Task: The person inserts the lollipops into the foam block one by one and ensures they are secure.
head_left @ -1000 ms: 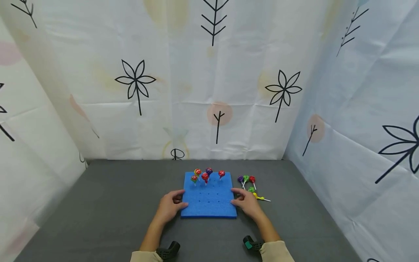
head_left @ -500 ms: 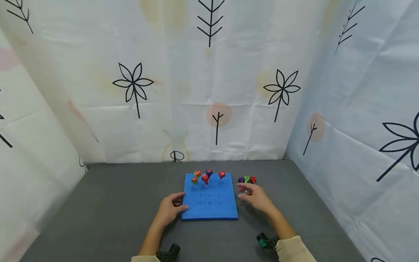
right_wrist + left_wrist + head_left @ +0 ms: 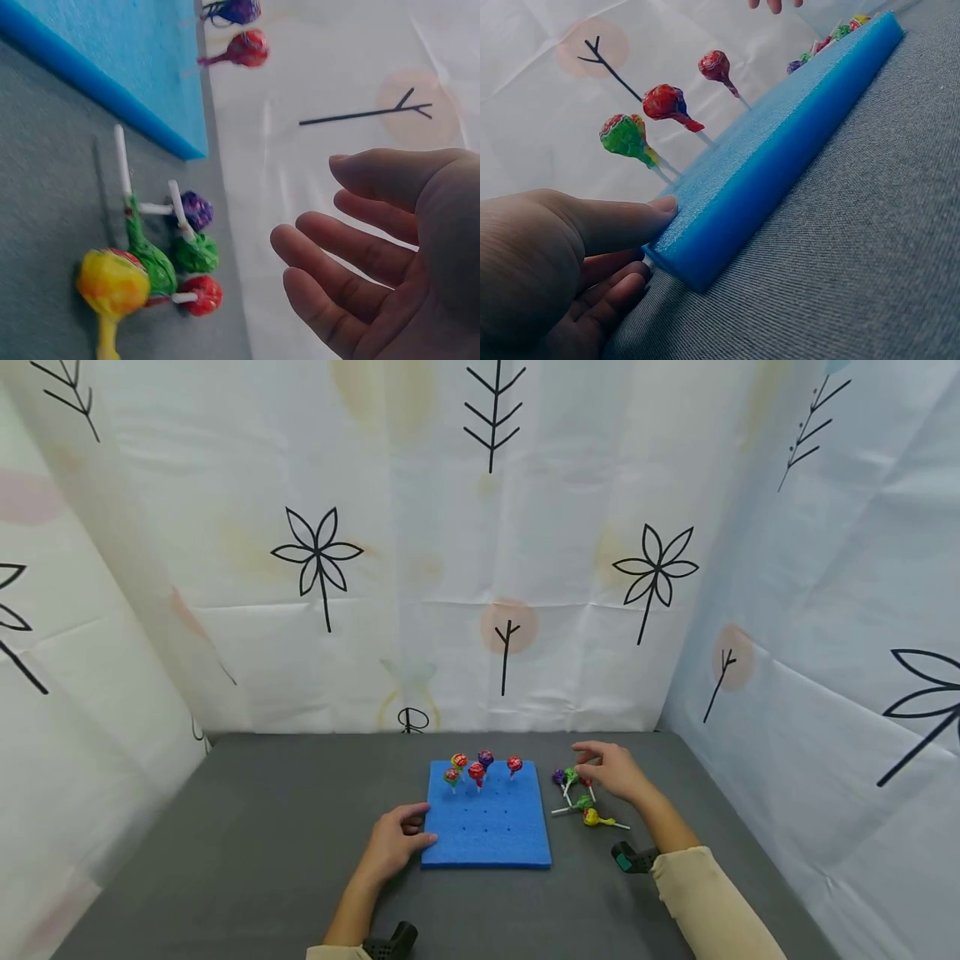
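Note:
A blue foam board (image 3: 487, 843) with rows of small holes lies on the table. Several wrapped lollipops (image 3: 476, 772) stand upright in its far part. My left hand (image 3: 395, 843) holds the board's left edge; in the left wrist view the thumb (image 3: 634, 223) lies on top, with curled fingers beside the edge. My right hand (image 3: 615, 772), fingers loosely bent and holding nothing, hovers above the loose lollipops right of the board. Among these are a yellow lollipop (image 3: 112, 281), a purple lollipop (image 3: 196, 210), a red lollipop (image 3: 202, 295) and green ones (image 3: 196, 253).
The grey table (image 3: 262, 843) extends around the board. White printed cloth walls (image 3: 420, 543) enclose its back and sides. A dark device (image 3: 633, 857) sits on the right wrist, and another device (image 3: 393, 941) on the left.
My right hand has let go of the board's right edge and moved right and away from me, over the loose lollipops. The left hand stays at the board.

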Demonstrator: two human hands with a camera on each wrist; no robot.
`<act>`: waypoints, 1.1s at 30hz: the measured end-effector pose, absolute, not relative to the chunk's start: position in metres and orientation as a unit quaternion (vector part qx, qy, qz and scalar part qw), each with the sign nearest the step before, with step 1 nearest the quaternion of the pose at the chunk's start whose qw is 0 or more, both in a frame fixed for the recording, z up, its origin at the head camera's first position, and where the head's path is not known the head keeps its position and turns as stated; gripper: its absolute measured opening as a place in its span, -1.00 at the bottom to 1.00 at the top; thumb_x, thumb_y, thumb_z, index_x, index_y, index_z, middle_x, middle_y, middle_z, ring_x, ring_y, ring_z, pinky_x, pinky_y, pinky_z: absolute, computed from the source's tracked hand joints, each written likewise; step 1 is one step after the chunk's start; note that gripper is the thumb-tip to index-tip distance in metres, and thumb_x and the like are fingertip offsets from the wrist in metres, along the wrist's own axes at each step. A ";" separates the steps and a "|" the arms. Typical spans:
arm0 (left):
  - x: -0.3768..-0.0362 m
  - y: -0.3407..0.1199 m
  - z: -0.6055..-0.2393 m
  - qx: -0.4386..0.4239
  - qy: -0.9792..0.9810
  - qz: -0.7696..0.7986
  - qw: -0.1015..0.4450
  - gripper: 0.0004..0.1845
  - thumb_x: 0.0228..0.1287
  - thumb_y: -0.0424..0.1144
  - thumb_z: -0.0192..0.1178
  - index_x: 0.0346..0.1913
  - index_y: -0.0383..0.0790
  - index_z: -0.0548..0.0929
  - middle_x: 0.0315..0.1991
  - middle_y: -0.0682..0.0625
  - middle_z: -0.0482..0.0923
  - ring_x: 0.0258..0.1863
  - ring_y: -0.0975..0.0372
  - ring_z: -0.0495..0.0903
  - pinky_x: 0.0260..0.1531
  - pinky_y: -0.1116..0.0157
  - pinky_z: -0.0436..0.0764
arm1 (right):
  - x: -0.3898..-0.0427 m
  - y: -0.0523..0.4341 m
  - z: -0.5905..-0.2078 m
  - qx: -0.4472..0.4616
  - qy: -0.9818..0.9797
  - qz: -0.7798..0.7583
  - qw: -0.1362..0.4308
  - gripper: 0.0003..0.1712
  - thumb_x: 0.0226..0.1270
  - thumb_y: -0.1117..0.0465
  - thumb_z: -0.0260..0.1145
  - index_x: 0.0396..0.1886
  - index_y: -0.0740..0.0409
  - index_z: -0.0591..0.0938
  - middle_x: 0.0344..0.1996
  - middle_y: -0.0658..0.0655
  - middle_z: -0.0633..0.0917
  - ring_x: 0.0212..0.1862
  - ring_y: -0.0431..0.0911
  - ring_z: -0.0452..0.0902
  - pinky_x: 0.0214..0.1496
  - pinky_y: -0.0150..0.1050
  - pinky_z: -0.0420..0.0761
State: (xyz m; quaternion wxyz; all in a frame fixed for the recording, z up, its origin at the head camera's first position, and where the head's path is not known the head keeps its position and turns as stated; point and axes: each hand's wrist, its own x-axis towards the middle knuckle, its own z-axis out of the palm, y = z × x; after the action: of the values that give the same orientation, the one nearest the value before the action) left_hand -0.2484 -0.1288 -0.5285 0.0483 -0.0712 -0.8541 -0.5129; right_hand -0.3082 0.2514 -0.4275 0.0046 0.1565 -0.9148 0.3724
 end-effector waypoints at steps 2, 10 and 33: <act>-0.248 -0.129 -0.529 -0.075 -0.854 -0.513 0.052 -0.47 0.04 -0.34 0.47 0.12 -0.35 0.62 -0.10 -0.14 0.59 -0.15 0.08 0.58 -0.13 0.06 0.57 | -0.313 0.252 -0.425 0.150 -0.916 0.372 0.000 -0.55 0.37 0.32 0.26 0.22 0.36 0.51 -0.06 0.33 0.64 -0.21 0.18 0.61 -0.30 -0.12 0.60; -0.247 -0.129 -0.530 -0.076 -0.852 -0.515 0.054 -0.50 0.04 -0.34 0.47 0.11 -0.33 0.63 -0.12 -0.12 0.60 -0.16 0.11 0.59 -0.13 0.08 0.57 | -0.329 0.250 -0.430 0.127 -0.912 0.390 -0.007 -0.55 0.39 0.26 0.26 0.21 0.34 0.52 0.01 0.37 0.61 -0.16 0.13 0.62 -0.20 -0.03 0.63; -0.247 -0.129 -0.528 -0.071 -0.861 -0.501 0.053 -0.49 0.08 -0.32 0.45 0.13 -0.32 0.62 -0.08 -0.13 0.59 -0.11 0.08 0.58 -0.08 0.03 0.56 | -0.343 0.258 -0.465 0.024 -0.944 0.330 0.014 -0.60 0.35 0.15 0.31 -0.01 0.42 0.61 -0.12 0.36 0.66 -0.12 0.17 0.57 -0.09 0.04 0.56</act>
State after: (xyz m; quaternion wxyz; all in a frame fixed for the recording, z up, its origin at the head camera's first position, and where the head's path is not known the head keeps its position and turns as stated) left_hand -0.2470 -0.1290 -0.5280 0.0528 -0.0710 -0.8607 -0.5013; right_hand -0.3426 0.2577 -0.4645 0.0135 0.0236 -0.9436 0.3300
